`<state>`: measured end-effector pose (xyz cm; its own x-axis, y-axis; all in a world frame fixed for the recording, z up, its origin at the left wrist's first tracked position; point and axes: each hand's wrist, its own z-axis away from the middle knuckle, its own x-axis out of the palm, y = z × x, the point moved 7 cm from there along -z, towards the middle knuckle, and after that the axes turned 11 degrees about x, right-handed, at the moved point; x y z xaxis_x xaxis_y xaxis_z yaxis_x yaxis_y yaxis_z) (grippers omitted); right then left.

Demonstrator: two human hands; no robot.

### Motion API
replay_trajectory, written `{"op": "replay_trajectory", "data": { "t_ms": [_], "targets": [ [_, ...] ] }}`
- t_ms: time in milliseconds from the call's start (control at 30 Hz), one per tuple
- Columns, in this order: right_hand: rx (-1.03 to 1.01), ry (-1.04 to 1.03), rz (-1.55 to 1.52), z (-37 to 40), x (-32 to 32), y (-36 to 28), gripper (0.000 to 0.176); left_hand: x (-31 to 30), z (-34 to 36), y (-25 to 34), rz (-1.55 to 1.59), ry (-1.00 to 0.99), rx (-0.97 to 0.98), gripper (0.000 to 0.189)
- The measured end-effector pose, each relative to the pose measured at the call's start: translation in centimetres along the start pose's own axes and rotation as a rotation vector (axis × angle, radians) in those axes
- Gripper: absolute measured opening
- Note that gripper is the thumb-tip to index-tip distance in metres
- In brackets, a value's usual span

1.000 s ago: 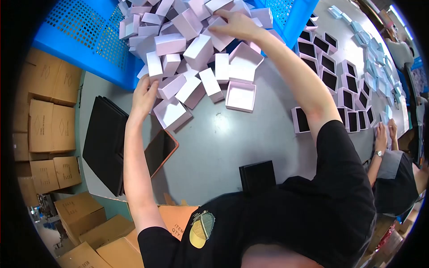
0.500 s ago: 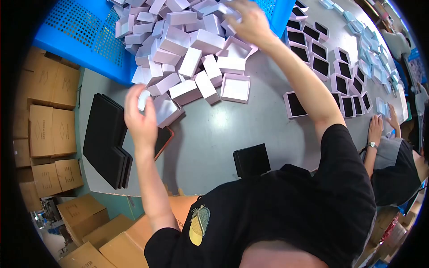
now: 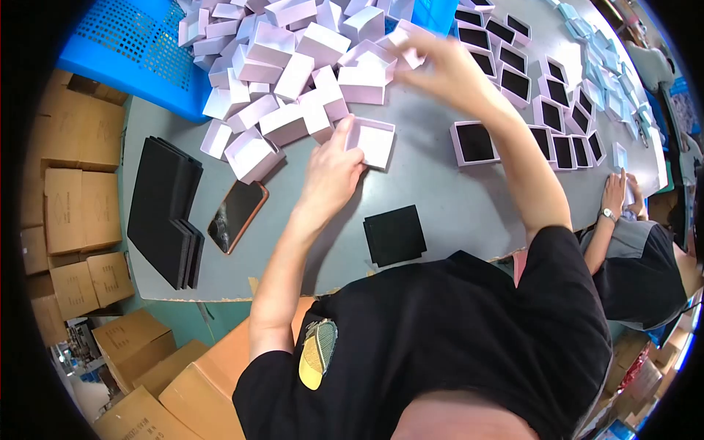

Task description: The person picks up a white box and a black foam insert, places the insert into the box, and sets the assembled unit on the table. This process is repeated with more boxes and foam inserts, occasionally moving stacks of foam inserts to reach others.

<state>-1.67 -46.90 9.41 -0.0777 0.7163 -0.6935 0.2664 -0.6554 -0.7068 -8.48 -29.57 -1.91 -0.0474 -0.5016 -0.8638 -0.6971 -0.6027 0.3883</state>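
Observation:
My left hand [image 3: 334,169] grips the near left wall of a shallow, open white box [image 3: 374,141], thumb and fingers at its edge. The box lies open side up on the grey table, at the near edge of a pile of white boxes [image 3: 293,77]. Higher up on the right, my right hand [image 3: 444,70] is blurred, its fingers curved and apart, beside the pile's right side. Nearer my body lies a small stack of square black pads [image 3: 396,235].
A blue perforated crate [image 3: 139,59] stands behind the pile. On the left lie black foam sheets [image 3: 165,205] and a phone [image 3: 238,215] in an orange case. Boxes with black inserts [image 3: 513,84] stand right; a co-worker's hand [image 3: 614,192] is beyond.
My left hand has let go of a small white box at the left and moved right onto the shallow box. My right hand has drawn back from the pile. The view has shifted slightly.

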Motion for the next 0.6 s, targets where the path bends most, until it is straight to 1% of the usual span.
{"op": "replay_trajectory", "data": {
  "t_ms": [67, 133, 200, 233, 300, 333, 500, 567, 600],
  "targets": [
    [0.043, -0.375, -0.088, 7.0, 2.6, 0.0, 0.037, -0.3, 1.5, 0.3, 0.062, 0.010, -0.006, 0.014],
    [-0.032, -0.369, -0.085, 11.9, 5.5, 0.0, 0.039, 0.6, 2.7, -0.8, 0.279, 0.074, -0.101, 0.016],
    [0.194, -0.336, -0.185, 14.0, 7.8, 1.6, 0.038, 1.0, 3.5, -0.8, 0.511, 0.119, -0.226, 0.021],
    [0.227, -0.324, -0.232, 14.5, 8.5, 2.1, 0.037, 1.2, 3.6, -0.6, 0.529, 0.127, -0.263, 0.025],
    [0.171, -0.285, -0.187, 15.1, 9.6, 2.2, 0.037, 1.8, 3.7, -0.2, 0.564, 0.145, -0.338, 0.034],
    [0.140, -0.263, -0.165, 15.2, 9.8, 2.1, 0.038, 2.2, 3.8, -0.2, 0.571, 0.171, -0.334, 0.039],
    [0.059, -0.172, -0.036, 14.9, 8.4, 0.6, 0.028, 3.1, 4.1, -1.0, 0.659, 0.257, -0.307, 0.067],
    [0.047, -0.171, 0.006, 14.8, 7.9, -0.1, 0.025, 3.3, 4.3, -0.9, 0.699, 0.200, -0.362, 0.081],
    [0.025, -0.203, -0.058, 14.7, 7.6, -0.4, 0.024, 3.4, 4.5, -0.8, 0.720, 0.170, -0.391, 0.088]
  ]
}}
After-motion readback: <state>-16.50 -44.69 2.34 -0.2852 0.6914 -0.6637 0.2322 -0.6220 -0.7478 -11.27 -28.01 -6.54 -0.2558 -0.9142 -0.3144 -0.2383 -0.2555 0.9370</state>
